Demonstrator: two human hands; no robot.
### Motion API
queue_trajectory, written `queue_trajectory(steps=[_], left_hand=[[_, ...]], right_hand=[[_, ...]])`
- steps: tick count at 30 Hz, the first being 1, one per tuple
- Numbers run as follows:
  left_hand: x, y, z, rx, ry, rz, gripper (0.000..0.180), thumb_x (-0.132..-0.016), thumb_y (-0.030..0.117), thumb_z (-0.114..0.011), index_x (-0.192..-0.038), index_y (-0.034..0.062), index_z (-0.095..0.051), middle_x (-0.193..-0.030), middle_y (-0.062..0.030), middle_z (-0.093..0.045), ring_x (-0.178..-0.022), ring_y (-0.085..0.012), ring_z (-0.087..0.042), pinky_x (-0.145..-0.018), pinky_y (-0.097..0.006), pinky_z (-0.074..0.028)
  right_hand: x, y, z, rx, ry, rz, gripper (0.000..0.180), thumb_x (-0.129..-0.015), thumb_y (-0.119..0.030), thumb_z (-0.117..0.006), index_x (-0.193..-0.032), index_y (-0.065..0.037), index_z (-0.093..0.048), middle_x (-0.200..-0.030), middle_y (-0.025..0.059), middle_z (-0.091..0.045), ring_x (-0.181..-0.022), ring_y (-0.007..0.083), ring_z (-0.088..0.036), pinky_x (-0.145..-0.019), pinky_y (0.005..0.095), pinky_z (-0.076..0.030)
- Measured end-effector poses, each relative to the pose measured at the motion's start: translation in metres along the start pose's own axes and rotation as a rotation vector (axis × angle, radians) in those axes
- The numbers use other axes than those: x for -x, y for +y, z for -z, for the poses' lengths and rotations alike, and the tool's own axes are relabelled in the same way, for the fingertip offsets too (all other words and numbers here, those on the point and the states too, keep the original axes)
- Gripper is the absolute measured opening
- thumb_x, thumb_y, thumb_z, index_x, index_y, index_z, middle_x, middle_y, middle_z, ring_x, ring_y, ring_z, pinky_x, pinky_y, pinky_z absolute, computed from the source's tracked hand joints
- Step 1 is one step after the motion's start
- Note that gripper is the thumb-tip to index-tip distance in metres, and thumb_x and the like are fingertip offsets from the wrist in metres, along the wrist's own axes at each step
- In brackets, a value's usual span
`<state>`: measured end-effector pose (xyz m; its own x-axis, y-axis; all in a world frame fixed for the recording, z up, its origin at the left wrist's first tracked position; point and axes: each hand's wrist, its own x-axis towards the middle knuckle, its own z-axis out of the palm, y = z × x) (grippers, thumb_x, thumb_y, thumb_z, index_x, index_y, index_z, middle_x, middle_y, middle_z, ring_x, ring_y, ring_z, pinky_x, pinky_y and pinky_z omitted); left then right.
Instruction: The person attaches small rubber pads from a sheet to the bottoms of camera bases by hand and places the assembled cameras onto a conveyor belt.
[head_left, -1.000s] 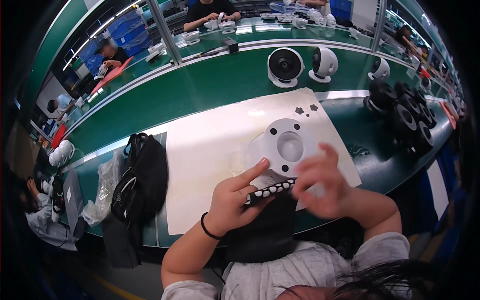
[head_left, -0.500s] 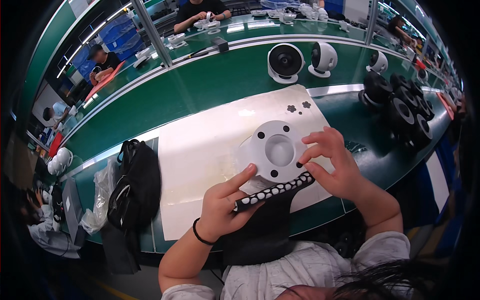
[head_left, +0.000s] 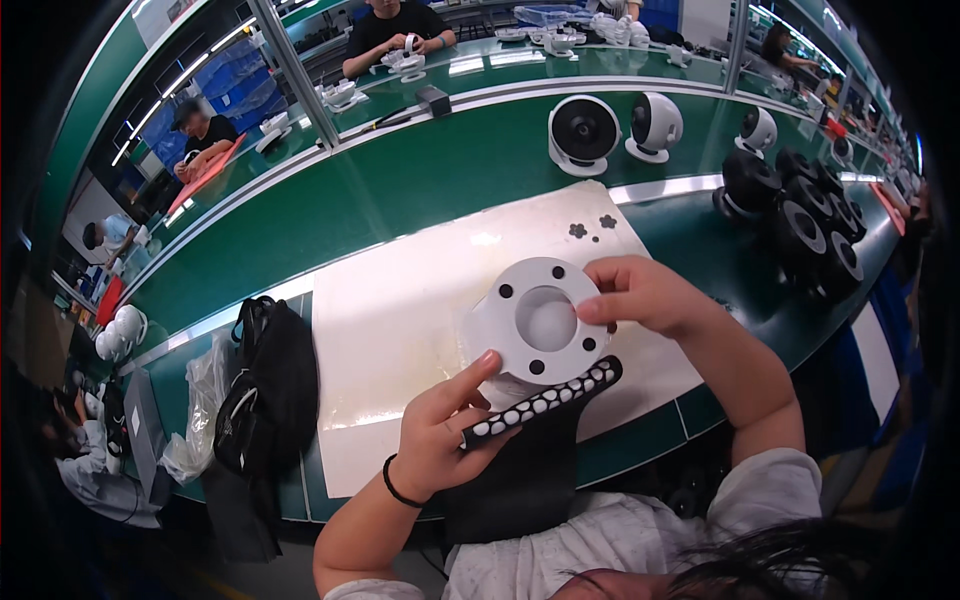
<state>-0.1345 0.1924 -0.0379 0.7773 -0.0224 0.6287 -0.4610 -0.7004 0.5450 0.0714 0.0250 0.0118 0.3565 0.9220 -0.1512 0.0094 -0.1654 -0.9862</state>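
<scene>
A white round base (head_left: 487, 330) with a hollow middle stands tilted over the work mat, with several small black round pads (head_left: 536, 367) set around its face. My left hand (head_left: 437, 435) is closed around a narrow black strip (head_left: 540, 403) with rows of white oval gaps, its index fingertip against the base's lower left edge. My right hand (head_left: 640, 295) grips the base at its right rim, thumb on the face beside the hollow and fingers curled at the outer edge. What lies under the base is mostly hidden.
A pale mat (head_left: 380, 350) covers the green bench. Two black flower-shaped scraps (head_left: 578, 231) lie on it. Beyond stand white round-headed devices (head_left: 583, 132); black round parts (head_left: 800, 220) are piled at right. A black bag (head_left: 265, 390) lies at left. Other people work across the bench.
My right hand has left its pinch at the base's lower right and now grips the right rim. A black pad shows uncovered there. The base appears slightly lower and further left.
</scene>
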Motion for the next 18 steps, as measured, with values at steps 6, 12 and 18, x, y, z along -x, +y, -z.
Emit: queue_trajectory(steps=[6, 12, 18], left_hand=[[0.005, -0.012, -0.004, 0.066, 0.067, 0.027, 0.018, -0.060, 0.000, -0.072, -0.072, 0.0037, -0.059, -0.123, -0.0204, -0.045, -0.072, -0.0178, -0.057, -0.055, -0.023, -0.047], [0.007, -0.014, 0.004, 0.135, 0.020, 0.144, 0.017, -0.061, -0.003, -0.071, -0.070, 0.0016, -0.057, -0.119, -0.0197, -0.048, -0.075, -0.0175, -0.057, -0.064, -0.027, -0.047], [0.004, -0.016, 0.006, 0.128, -0.022, 0.181, 0.015, -0.061, -0.001, -0.071, -0.068, 0.0010, -0.058, -0.112, -0.0168, -0.053, -0.074, -0.0167, -0.057, -0.064, -0.026, -0.047]], right_hand=[[-0.067, -0.031, 0.027, 0.007, 0.137, 0.154, 0.021, -0.078, -0.026, -0.061, -0.078, -0.005, -0.062, -0.067, -0.0016, -0.055, -0.059, 0.0056, -0.049, -0.054, 0.0194, -0.037], [-0.193, 0.016, 0.030, 1.087, 0.547, 0.468, 0.014, -0.076, -0.019, -0.058, -0.076, -0.005, -0.062, -0.075, 0.0050, -0.060, -0.071, 0.0164, -0.057, -0.056, 0.0298, -0.044], [-0.248, 0.068, 0.054, 1.646, 0.473, 0.209, 0.020, -0.081, -0.018, -0.052, -0.095, -0.008, -0.063, -0.095, 0.0103, -0.060, -0.090, 0.0220, -0.058, -0.073, 0.0334, -0.049]])
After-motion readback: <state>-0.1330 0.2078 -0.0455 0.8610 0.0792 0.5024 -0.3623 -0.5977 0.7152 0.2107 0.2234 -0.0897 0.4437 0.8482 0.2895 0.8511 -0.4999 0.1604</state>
